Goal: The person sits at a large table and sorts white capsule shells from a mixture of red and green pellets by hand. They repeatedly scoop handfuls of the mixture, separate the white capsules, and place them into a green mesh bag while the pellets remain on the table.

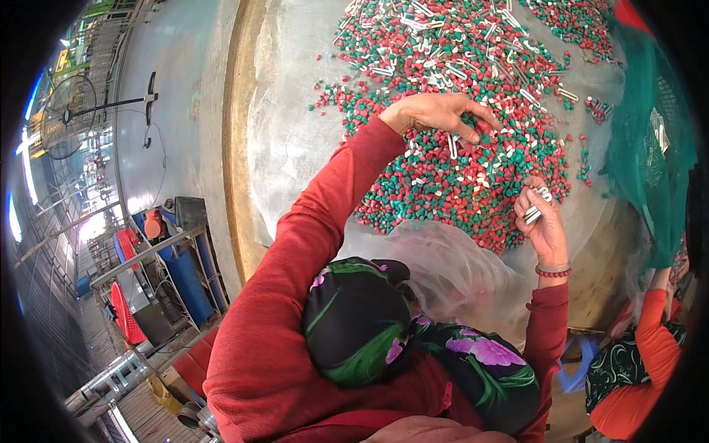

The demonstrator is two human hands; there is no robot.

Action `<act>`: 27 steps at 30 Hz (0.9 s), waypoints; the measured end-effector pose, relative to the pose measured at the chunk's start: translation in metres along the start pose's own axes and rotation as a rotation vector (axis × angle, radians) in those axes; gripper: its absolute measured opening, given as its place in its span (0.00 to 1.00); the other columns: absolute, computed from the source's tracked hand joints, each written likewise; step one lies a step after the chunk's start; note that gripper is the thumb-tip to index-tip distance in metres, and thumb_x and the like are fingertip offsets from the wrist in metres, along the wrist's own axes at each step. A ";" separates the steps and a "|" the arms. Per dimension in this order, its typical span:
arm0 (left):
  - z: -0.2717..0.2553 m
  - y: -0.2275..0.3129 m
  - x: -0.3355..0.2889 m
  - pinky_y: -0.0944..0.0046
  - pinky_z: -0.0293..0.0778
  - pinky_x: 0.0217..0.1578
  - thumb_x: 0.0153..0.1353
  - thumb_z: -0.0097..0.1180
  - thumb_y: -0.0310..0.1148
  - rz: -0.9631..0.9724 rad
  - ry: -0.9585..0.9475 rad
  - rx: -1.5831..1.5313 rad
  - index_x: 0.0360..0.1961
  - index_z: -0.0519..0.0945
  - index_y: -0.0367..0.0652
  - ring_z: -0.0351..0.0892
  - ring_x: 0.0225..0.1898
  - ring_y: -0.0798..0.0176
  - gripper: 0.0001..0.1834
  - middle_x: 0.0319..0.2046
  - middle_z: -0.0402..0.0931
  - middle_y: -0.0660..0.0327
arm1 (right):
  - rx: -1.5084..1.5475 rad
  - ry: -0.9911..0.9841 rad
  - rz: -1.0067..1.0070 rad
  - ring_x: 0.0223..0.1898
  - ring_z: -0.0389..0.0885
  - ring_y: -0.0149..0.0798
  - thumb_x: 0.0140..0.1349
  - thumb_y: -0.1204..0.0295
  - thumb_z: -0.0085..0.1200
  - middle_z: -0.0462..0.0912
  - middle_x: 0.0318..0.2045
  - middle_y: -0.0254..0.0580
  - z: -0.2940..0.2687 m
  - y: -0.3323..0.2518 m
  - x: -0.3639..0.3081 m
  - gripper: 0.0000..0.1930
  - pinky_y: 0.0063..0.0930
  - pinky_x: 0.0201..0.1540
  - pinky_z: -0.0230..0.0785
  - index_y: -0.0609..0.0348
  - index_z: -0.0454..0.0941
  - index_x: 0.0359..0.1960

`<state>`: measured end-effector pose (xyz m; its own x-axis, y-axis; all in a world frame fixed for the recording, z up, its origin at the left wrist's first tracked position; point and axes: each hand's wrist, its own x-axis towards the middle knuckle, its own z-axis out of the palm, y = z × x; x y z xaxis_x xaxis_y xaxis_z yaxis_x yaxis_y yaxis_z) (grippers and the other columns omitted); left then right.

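A broad heap of small red and green pebble-like pieces lies on a grey table, with silvery-white elongated loops mixed through it. My left hand bends over the middle of the heap. Its thumb and forefinger stand apart above the pieces, and a single silvery loop lies just below the palm. At the heap's right edge, my right hand is closed around a small bunch of silvery loops, with their ends showing between the fingers. A red bead bracelet circles my right wrist.
Clear plastic sheeting lies along the heap's near side. A raised wooden edge bounds the table on the left. Green netting hangs at the right, beside a co-worker's orange sleeve. A fan stands far left.
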<state>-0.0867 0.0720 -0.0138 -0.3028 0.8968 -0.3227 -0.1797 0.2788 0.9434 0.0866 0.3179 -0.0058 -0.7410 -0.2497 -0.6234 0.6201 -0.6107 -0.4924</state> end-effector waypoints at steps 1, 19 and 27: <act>0.002 0.009 -0.005 0.66 0.77 0.40 0.59 0.56 0.28 0.001 0.036 -0.022 0.60 0.67 0.44 0.79 0.38 0.66 0.27 0.47 0.74 0.58 | -0.022 0.001 0.008 0.25 0.71 0.27 0.62 0.71 0.51 0.68 0.22 0.32 0.000 0.000 0.002 0.14 0.18 0.16 0.64 0.57 0.67 0.48; 0.012 -0.063 -0.033 0.52 0.70 0.37 0.54 0.57 0.31 0.117 0.813 1.038 0.32 0.71 0.39 0.73 0.38 0.47 0.09 0.30 0.70 0.53 | -0.067 0.011 -0.049 0.24 0.73 0.27 0.63 0.71 0.50 0.71 0.25 0.33 0.002 0.002 0.005 0.07 0.15 0.12 0.58 0.54 0.68 0.42; -0.054 -0.110 -0.012 0.49 0.71 0.40 0.57 0.51 0.29 -0.098 0.903 1.003 0.44 0.69 0.32 0.73 0.41 0.40 0.15 0.34 0.71 0.40 | -0.068 0.015 -0.052 0.24 0.73 0.27 0.63 0.71 0.50 0.71 0.24 0.33 0.004 -0.003 0.004 0.07 0.14 0.11 0.59 0.53 0.68 0.42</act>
<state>-0.1138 0.0119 -0.1176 -0.9021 0.4299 0.0374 0.4014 0.8042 0.4383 0.0808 0.3155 -0.0042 -0.7689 -0.2076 -0.6047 0.5974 -0.5700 -0.5641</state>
